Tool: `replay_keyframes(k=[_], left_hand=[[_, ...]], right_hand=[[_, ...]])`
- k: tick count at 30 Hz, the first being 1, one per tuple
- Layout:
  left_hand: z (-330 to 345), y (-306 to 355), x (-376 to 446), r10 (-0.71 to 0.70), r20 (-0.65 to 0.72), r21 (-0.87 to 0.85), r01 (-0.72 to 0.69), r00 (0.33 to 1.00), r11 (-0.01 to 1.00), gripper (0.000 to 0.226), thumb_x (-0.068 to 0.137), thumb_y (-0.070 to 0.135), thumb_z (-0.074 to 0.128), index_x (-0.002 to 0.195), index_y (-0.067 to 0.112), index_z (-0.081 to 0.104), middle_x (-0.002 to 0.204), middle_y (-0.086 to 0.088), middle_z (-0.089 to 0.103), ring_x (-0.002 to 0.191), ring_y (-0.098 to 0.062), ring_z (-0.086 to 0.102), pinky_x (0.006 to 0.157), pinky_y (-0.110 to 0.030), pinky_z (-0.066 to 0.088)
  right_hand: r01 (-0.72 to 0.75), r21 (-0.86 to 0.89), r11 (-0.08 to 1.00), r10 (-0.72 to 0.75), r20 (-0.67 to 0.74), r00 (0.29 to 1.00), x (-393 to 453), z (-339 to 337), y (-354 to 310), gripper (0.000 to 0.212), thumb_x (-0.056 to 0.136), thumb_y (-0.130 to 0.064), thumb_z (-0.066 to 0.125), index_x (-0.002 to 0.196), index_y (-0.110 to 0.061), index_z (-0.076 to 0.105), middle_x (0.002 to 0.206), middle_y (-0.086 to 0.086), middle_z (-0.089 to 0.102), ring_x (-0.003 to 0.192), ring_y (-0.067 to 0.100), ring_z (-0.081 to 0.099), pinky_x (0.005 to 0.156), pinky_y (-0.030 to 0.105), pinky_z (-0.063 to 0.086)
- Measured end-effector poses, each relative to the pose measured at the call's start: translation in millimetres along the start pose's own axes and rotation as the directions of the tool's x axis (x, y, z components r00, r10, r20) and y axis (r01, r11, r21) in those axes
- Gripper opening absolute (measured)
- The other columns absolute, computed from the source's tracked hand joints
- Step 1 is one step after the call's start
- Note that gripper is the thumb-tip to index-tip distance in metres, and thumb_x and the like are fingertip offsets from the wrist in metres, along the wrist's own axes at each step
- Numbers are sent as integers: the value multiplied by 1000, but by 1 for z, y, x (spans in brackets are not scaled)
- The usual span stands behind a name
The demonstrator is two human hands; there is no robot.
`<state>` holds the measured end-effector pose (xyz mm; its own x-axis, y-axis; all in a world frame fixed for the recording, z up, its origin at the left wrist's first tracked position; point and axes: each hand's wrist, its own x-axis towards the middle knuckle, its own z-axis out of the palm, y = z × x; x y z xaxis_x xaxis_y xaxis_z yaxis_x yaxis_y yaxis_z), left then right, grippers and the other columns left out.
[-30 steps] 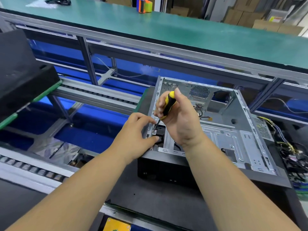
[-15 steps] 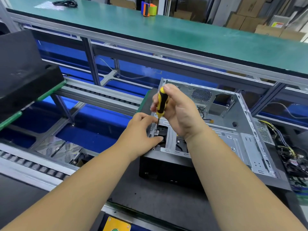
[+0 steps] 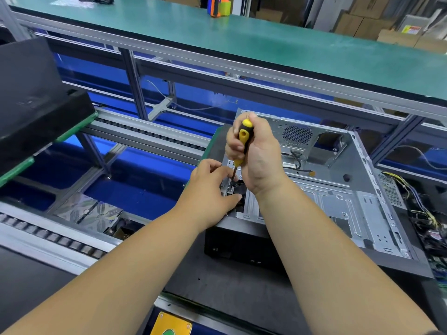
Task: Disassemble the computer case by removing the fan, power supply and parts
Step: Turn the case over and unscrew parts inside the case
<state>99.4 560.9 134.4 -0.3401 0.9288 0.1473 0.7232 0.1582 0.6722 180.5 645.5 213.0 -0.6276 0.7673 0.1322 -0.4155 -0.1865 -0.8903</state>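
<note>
**Yellow-handled driver swings upright over the corner screw**

Yellow-and-black-handled screwdriver [image 3: 243, 141] now stands nearly upright in the curled fingers of the right hand [image 3: 260, 155]; a second ago it leaned toward the case's rear wall. Its tip sits at a screw by the near-left corner of the open grey sheet-metal computer case [image 3: 343, 204], which lies on its side on the dark bench [image 3: 232, 293]. The left hand [image 3: 210, 189] pinches the bracket beside the tip, thumb and forefinger close together. Judging by this, the tip is now seated and turning can proceed. Both hands hide the screw head and the black part beneath. Loose cables [image 3: 420, 213] at the right are cropped.
</note>
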Motion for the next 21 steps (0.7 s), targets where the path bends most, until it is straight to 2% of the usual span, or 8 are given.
replay_keyframes(k=[8, 12, 15, 18, 19, 21], left_hand=[[1, 1, -3, -10, 10, 24, 9, 1000, 1000, 39, 82, 44, 68, 117, 34, 55, 134, 13, 28, 126, -12, 33, 100, -28, 35], [2, 0, -3, -15, 14, 8, 15, 1000, 1000, 33, 82, 44, 69, 111, 35, 57, 135, 13, 27, 125, -12, 36, 101, -32, 39], [1, 0, -3, -11, 4, -23, 11, 1000, 1000, 26, 80, 41, 70, 101, 38, 56, 129, 16, 29, 119, -11, 41, 97, -29, 40], [-1, 1, -2, -18, 4, -56, 19, 1000, 998, 24, 78, 40, 72, 94, 38, 55, 120, 17, 31, 111, -10, 46, 93, -32, 45], [-1, 1, -2, -23, 7, -60, 23, 1000, 998, 24, 78, 40, 72, 94, 38, 55, 119, 17, 31, 109, -10, 46, 93, -33, 46], [-2, 1, -2, -23, 9, -67, 24, 1000, 997, 24, 78, 39, 73, 94, 39, 55, 120, 17, 31, 110, -10, 47, 93, -34, 46]], right_hand=[[13, -11, 1000, -12, 38, 999, 4, -5, 4, 42, 103, -25, 23, 68, -11, 41, 47, -3, 28, 46, 13, 17, 43, 21, 21], [-40, -7, 999, 40, 132, 990, 7, -8, 1, 45, 101, -25, 21, 61, -11, 38, 44, -3, 25, 43, 12, 14, 42, 21, 18], [-153, -23, 988, 153, 299, 942, 15, -12, -4, 44, 95, -25, 21, 56, -13, 35, 42, -3, 23, 43, 9, 12, 43, 22, 12], [-232, -92, 968, 247, 499, 831, 20, -11, -8, 41, 87, -38, 34, 54, -14, 37, 41, -4, 24, 42, 8, 12, 42, 25, 9], [-230, -104, 968, 250, 526, 813, 19, -11, -7, 44, 86, -44, 38, 55, -13, 37, 41, -3, 23, 41, 8, 11, 43, 27, 8], [-212, -92, 973, 229, 522, 822, 17, -14, -7, 48, 89, -51, 40, 62, -11, 38, 44, -1, 22, 41, 10, 12, 44, 29, 8]])
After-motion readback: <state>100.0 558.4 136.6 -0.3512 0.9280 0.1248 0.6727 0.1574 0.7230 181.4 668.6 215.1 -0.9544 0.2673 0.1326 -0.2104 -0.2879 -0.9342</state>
